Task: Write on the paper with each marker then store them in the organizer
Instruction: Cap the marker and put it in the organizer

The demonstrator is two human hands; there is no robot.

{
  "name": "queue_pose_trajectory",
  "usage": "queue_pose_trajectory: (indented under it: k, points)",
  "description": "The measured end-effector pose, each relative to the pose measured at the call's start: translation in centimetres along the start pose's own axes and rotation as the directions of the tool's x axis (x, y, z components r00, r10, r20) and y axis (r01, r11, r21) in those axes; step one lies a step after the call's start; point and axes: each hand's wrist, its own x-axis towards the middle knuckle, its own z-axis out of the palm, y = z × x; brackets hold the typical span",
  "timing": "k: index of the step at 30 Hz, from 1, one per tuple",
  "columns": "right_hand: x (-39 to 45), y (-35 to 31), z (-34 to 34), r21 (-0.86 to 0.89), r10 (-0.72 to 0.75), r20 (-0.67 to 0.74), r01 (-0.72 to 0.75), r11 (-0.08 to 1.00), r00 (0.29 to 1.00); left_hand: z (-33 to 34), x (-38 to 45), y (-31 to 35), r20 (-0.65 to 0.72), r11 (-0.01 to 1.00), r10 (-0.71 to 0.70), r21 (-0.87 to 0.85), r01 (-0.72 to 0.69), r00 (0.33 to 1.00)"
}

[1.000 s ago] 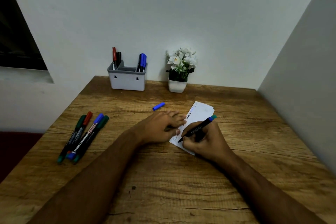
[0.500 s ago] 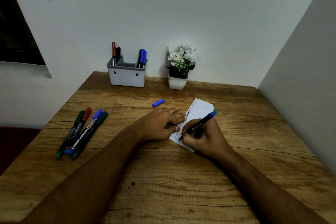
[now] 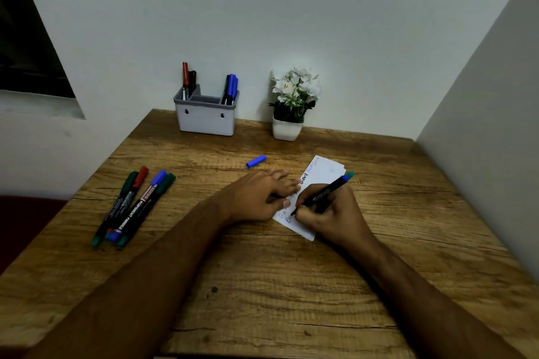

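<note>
A white paper with handwriting lies on the wooden table. My right hand grips a black marker with a blue-green end, its tip touching the paper's near part. My left hand rests flat on the table, fingertips pressing the paper's left edge. A loose blue cap lies just beyond my left hand. Several capped markers, green, red and blue, lie in a bunch at the left. The grey organizer at the back holds red, black and blue markers.
A white pot with white flowers stands to the right of the organizer against the back wall. A side wall runs along the table's right edge. The table's left edge drops off near the bunch of markers.
The view has shifted slightly, tilting up. My right hand has moved the marker tip a little along the paper's near lines. My left hand has stayed on the paper's edge.
</note>
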Motion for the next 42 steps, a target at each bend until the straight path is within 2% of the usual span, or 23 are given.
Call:
queue_pose_trajectory:
  k: [8,26,31,37,40,42]
  points:
    - [0.1,0.4,0.1,-0.015,0.015,-0.052,-0.016,1.0,0.999,-0.3,-0.1,0.3,0.001,1.0,0.022,0.0,-0.022,1.0]
    - [0.1,0.1,0.1,-0.013,0.038,-0.045,-0.038,0.999,0.998,-0.5,-0.2,0.6,-0.038,0.999,0.047,-0.021,-0.048,0.998]
    - [0.6,0.1,-0.4,0.108,0.08,-0.177,-0.061,0.992,0.981,-0.4,-0.3,0.4,-0.062,0.993,0.033,-0.112,-0.04,0.998]
    - [1.2,-0.8,-1.5,0.264,0.154,-0.213,-0.095,0.96,0.965,-1.2,-0.8,1.2,-0.139,0.948,-0.045,-0.319,-0.002,0.989]
    - [1.6,-1.5,-2.0,0.316,0.157,-0.205,-0.087,0.945,0.966,-1.8,-0.7,1.5,-0.249,0.958,-0.124,-0.281,0.051,0.961]
    - [2.1,-1.8,-2.4,0.312,0.14,-0.198,-0.073,0.947,0.97,-2.6,-0.5,1.6,-0.356,0.967,-0.177,-0.235,0.095,0.918]
